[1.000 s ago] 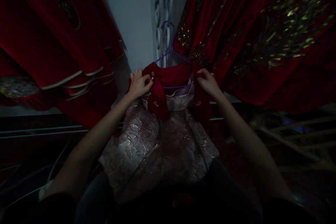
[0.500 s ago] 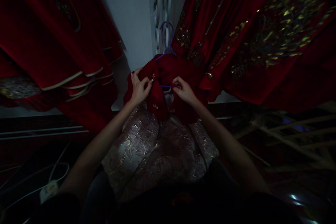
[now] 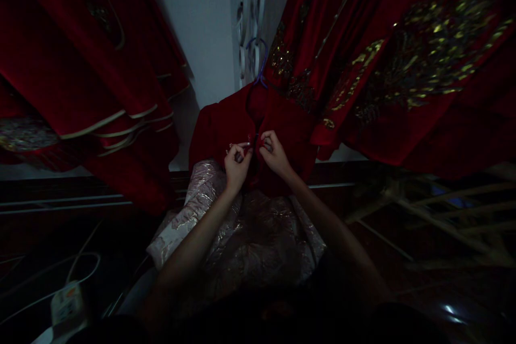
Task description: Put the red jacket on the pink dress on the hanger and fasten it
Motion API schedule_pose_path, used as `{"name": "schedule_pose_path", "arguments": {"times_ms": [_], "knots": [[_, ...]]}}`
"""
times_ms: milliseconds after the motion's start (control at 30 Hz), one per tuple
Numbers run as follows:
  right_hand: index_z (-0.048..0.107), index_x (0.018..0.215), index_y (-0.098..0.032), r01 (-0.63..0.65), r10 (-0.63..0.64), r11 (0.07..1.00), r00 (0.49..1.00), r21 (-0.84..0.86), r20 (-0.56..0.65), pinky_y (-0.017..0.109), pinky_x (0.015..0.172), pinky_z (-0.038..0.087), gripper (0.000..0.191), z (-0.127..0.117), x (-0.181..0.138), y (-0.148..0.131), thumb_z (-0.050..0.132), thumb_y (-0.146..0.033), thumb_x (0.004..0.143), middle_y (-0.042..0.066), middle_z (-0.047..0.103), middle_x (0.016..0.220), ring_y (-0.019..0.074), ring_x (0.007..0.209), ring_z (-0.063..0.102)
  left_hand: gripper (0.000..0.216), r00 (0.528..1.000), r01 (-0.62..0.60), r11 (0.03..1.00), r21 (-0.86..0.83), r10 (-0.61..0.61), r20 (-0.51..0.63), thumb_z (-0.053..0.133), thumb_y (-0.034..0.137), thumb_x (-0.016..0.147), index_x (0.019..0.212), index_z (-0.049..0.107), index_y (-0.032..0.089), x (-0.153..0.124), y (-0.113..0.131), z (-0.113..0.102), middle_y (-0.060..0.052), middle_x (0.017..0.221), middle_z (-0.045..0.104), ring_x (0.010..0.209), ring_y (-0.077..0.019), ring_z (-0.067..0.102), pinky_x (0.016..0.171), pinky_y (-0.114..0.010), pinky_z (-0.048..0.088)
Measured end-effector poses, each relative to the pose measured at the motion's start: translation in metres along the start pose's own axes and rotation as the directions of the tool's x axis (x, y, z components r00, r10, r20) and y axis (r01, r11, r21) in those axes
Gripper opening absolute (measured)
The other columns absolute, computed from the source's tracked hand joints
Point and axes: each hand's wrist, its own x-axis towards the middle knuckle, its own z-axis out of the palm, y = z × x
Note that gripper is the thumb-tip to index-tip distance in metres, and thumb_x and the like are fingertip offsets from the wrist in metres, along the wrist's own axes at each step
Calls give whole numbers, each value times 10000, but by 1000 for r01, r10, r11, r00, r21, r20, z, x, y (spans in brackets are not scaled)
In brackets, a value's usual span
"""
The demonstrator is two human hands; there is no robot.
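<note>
A short red jacket [image 3: 217, 126] hangs in front of me on a purple hanger [image 3: 260, 67], over a pale, shiny brocade garment [image 3: 201, 188]. My left hand [image 3: 237, 164] pinches the left front edge of the jacket, near small sparkling fastenings. Close beside it, my right hand [image 3: 275, 155] has its fingers closed on the right front edge. The two edges almost meet between my hands, with a narrow dark gap. What lies right under my fingertips is too dark to make out.
Red garments with pale trim [image 3: 92, 123] hang at the left. A red garment with gold sequins [image 3: 435, 37] hangs at the right. White scrolled metalwork [image 3: 253, 5] stands behind the hanger. A wooden rack [image 3: 443, 209] is low right; a power strip [image 3: 67, 303] lies low left.
My left hand has moved right and down, bringing the left front edge close to the right one. The jacket's opening has narrowed. My right hand has shifted slightly left and down.
</note>
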Motion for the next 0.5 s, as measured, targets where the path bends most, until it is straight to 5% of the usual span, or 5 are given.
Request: {"name": "schedule_pose_path", "arguments": {"times_ms": [133, 267, 500], "knots": [[341, 983, -259, 9, -9, 1000, 999, -3, -30, 244, 672, 440, 271, -2, -5, -5, 472, -213, 751, -23, 500, 824, 117, 724, 530, 232, 993, 118, 970, -213, -114, 33, 614, 319, 794, 919, 431, 252, 5, -6, 10, -53, 1030, 656, 988, -159, 652, 890, -349, 509], [364, 1041, -258, 39, -42, 998, 997, -47, -65, 256, 677, 462, 332, -7, -7, -11, 544, -219, 764, 1, 528, 894, 131, 779, 558, 260, 977, 200, 947, -251, -172, 128, 676, 276, 714, 913, 513, 232, 12, -4, 10, -53, 983, 661, 956, -171, 655, 877, -337, 515], [487, 1059, -254, 62, -72, 990, 995, -130, -72, 300, 736, 512, 228, -17, -10, -22, 538, -356, 862, 59, 595, 1055, 171, 944, 599, 203, 970, 51, 994, -100, -25, 244, 578, 138, 734, 908, 550, 238, 23, 14, -3, -37, 969, 644, 915, -152, 635, 785, -287, 513]]}}
